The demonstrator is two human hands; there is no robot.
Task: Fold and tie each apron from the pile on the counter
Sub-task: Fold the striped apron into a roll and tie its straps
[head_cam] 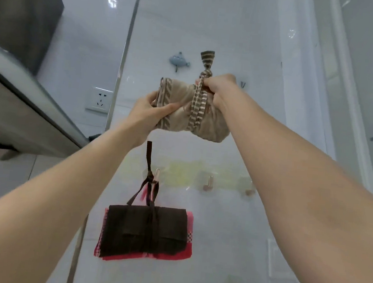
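Observation:
A folded beige apron with a brown-striped strap tied round it is held up in front of the white tiled wall. My left hand grips its left end. My right hand pinches the strap at the knot, whose striped end sticks upward. Below, a folded dark brown apron hangs by its strap from a wall hook, with a folded red-pink apron behind it.
A blue fish-shaped hook is on the wall above the beige apron. More hooks run to the right and along the bottom. A power socket sits left, and a range hood juts out at far left.

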